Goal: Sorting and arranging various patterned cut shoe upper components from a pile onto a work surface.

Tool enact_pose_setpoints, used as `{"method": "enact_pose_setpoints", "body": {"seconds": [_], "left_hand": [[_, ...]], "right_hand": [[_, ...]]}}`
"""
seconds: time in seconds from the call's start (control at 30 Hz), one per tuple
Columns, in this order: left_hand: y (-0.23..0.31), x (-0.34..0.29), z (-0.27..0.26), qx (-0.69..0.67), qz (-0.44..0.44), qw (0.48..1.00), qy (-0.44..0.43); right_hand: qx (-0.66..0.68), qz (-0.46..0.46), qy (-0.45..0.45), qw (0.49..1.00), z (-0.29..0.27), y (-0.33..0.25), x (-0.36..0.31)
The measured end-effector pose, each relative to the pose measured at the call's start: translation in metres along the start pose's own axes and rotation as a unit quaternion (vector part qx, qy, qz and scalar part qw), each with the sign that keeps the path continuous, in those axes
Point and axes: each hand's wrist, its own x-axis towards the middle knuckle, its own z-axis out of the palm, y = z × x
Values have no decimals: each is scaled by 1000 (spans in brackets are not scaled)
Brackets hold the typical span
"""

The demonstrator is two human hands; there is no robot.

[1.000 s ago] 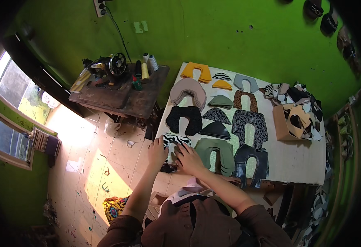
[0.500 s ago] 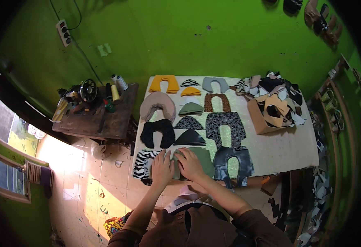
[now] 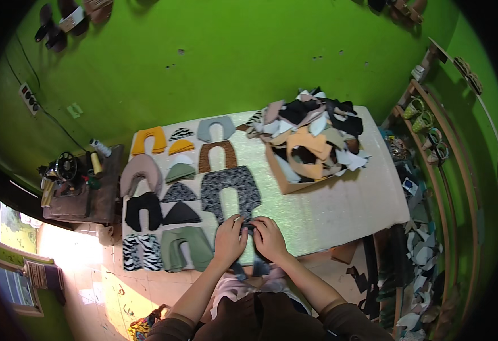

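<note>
At the table's front edge, my left hand (image 3: 230, 240) and my right hand (image 3: 270, 238) are close together, fingers bent around the top of a dark blue-grey U-shaped material piece (image 3: 261, 267). Its two legs hang below my hands; much of its upper part is hidden. Just beyond lies a black-and-grey patterned U-shaped piece (image 3: 243, 181). Left of my left hand are olive-green U-shaped pieces (image 3: 172, 245) and a zebra-striped one (image 3: 141, 253). A black half-round stack (image 3: 182, 213) lies beyond the green ones.
More cut pieces, including a leopard-brown one (image 3: 208, 159) and yellow ones (image 3: 149, 140), lie in rows on the pale table (image 3: 340, 213). A cardboard box (image 3: 291, 183) overflows with scraps. A sewing machine (image 3: 66, 167) stands at left, a wooden rack (image 3: 430, 148) at right.
Both hands have moved right, from the green pieces to the dark blue-grey piece. The green U shapes are now uncovered. The view has turned to the right.
</note>
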Motion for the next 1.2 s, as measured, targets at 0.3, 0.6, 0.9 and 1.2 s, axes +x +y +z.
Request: {"method": "enact_pose_setpoints", "body": {"seconds": [0.3,0.6,0.9,1.2], "left_hand": [[104,109,59,-93,28,994,56],[114,163,92,-328,-172,925,-81],[114,191,99,-461,-273,838,-102],[107,181,77,-616,-372,693,-48]], "right_hand": [[2,4,106,994,-135,81,54],[10,46,208,977,-185,140,120],[-75,128,134,980,-170,140,155],[66,17,79,995,-169,113,133]]}}
